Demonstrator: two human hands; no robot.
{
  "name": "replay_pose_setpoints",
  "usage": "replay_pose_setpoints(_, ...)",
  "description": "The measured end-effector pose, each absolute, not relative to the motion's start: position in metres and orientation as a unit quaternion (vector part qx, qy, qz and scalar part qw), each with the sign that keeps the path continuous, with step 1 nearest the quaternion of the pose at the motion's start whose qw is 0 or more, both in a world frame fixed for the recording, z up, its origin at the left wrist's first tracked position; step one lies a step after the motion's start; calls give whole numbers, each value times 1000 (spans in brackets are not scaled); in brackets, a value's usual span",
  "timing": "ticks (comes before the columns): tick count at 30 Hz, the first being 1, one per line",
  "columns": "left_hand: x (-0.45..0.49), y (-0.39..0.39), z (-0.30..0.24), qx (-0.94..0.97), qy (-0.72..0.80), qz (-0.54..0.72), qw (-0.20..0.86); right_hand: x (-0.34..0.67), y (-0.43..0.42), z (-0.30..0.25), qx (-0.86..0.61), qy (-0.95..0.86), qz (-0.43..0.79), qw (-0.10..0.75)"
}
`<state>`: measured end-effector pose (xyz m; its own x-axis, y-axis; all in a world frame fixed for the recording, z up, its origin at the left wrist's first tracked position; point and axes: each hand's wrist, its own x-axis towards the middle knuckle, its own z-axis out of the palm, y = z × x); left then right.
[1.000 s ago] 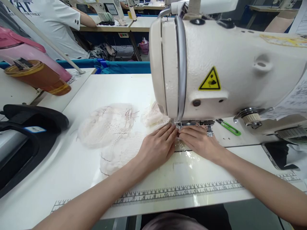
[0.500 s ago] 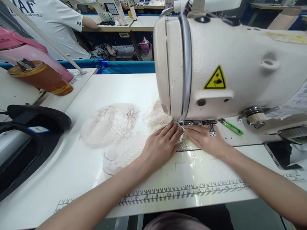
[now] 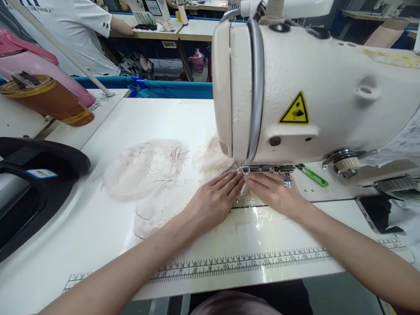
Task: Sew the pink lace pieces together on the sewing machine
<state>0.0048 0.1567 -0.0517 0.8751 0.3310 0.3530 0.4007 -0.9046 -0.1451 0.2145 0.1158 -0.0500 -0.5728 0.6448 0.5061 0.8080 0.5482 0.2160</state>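
My left hand (image 3: 215,199) lies on the sheer, pale lace fabric (image 3: 242,188) just in front of the sewing machine's presser foot area (image 3: 244,169). Its fingers are stretched out, close to one another, pressing the cloth down. My right hand (image 3: 277,192) rests flat from the other side, fingertips reaching under the machine head (image 3: 295,100) to the same lace. The two hands nearly meet at the needle, which is hidden. Both thumbs are mostly out of sight. Behind the left fingertips, more of the gathered pale fabric (image 3: 211,157) spreads over the table.
Loose sheer pieces (image 3: 141,170) with thread ends lie left of my hands. A green-handled tool (image 3: 313,176) and a phone (image 3: 374,212) are at right. A black object (image 3: 42,170), a brown cup (image 3: 49,100) and a pink bottle (image 3: 42,65) stand left. Another person (image 3: 75,35) sits beyond.
Both hands have shifted slightly left, staying on the lace at the presser foot. Less lace shows between them. The whole view has moved a little.
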Motion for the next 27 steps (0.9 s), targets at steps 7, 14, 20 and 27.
replay_pose_setpoints(7,2,159,-52,-962,-188,-162,115,204,112,-56,-391,-868,-234,196)
replay_pose_setpoints(14,8,154,-53,-953,-205,-163,152,203,111,-54,-404,-864,-223,199)
replay_pose_setpoints(20,12,152,-56,-943,-223,-171,178,203,111,-55,-407,-861,-210,223)
replay_pose_setpoints(27,11,152,-54,-942,-223,-175,182,203,113,-57,-406,-863,-184,237)
